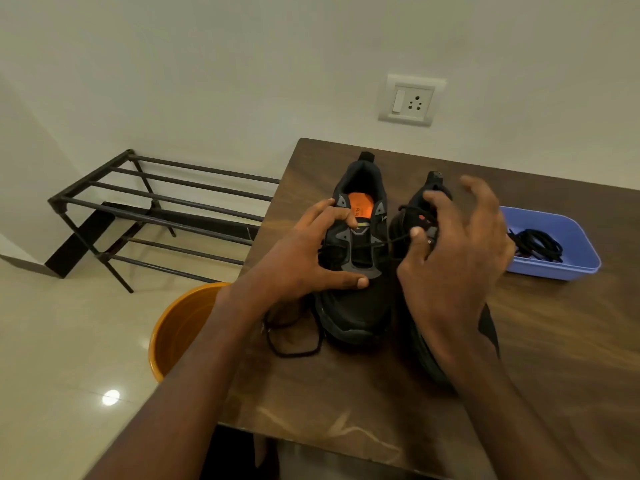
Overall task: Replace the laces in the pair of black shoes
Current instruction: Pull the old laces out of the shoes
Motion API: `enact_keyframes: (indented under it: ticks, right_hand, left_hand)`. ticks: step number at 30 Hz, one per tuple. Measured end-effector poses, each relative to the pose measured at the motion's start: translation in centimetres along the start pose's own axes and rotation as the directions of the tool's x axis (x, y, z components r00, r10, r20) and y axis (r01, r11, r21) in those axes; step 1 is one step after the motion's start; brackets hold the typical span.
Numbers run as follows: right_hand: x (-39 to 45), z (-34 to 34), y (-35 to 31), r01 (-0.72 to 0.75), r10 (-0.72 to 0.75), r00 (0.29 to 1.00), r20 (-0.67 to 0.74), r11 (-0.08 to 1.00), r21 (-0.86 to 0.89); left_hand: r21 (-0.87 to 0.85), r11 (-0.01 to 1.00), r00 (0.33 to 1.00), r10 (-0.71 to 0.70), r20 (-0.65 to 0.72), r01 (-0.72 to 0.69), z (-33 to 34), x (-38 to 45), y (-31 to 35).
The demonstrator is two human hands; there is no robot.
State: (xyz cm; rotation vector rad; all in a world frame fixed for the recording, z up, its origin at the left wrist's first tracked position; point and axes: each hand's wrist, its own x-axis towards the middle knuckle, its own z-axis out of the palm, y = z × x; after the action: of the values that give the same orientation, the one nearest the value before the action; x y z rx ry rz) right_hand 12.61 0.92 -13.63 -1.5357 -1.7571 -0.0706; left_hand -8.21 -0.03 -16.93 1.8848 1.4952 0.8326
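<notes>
1. Head view: a brown wooden table (554,358) stands against the white wall, and everything else is easiest placed from it.
2. On the table top, near its left half, sits a black shoe (356,258) with an orange insole, toe toward the near edge and heel toward the wall.
3. Just to the right of that shoe on the table is the second black shoe (412,233), mostly covered by the right hand.
4. The left hand (304,261) rests on the first shoe's left side, fingers spread and curled over the eyelet area, thumb laid across the vamp; it steadies the shoe rather than closing on it.
5. The right hand (450,271) pinches a thin black lace (384,242) between thumb and forefinger; the lace runs taut from the first shoe's eyelets to those fingertips, the other fingers splayed loose.
6. The slack of a black lace lies looped on the table beside the first shoe's toe, under the left wrist.
7. At the table's right side sits a blue plastic tray (581,237) holding a bundle of black laces (536,245).
8. On the floor left of the table: an orange bucket (180,327) just beside its edge, and a black metal shoe rack (156,202) farther back.
9. A white wall socket (410,100) is on the wall above the table.
</notes>
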Motion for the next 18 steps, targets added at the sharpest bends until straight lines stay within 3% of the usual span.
enact_keyframes:
  ticks: [3,6,8,11,13,15,18]
  right_hand:
    - [-0.5,1.2,-1.0,0.226,-0.21,0.948,0.238,0.973,-0.043]
    - [-1.0,2.2,-1.3,0.224,-0.202,0.903,0.38,0.975,-0.014]
    - [-1.2,2.2,-1.1,0.177,-0.179,0.937,0.299,0.984,0.033]
    - [-0.7,0.9,-0.6,0.063,-0.058,0.998,-0.038,0.991,0.117]
    - [0.3,-0.4,0.3,0.005,0.022,0.979,-0.205,0.991,0.132]
    - [1.1,-1.2,1.2,0.023,-0.012,0.987,-0.162,0.998,0.066]
    - [0.9,-0.4,1.1,0.174,-0.173,0.982,0.068,0.985,-0.004]
  left_hand:
    - [0.003,1.0,1.0,0.025,-0.008,-0.025,0.1,0.0,-0.3]
    - [0.018,0.999,0.999,0.036,-0.01,-0.036,0.2,0.0,-0.3]
    - [0.013,0.999,0.999,0.035,-0.004,-0.035,0.2,0.0,-0.3]
    - [-0.01,1.0,1.0,0.021,-0.001,-0.021,0.1,0.1,-0.2]
    - [-0.018,1.0,1.0,0.007,0.0,-0.007,0.0,0.1,-0.2]
    - [0.006,1.0,1.0,0.007,0.001,-0.007,0.1,0.2,-0.2]
    - [0.011,1.0,1.0,0.013,-0.011,-0.013,0.1,0.2,-0.2]
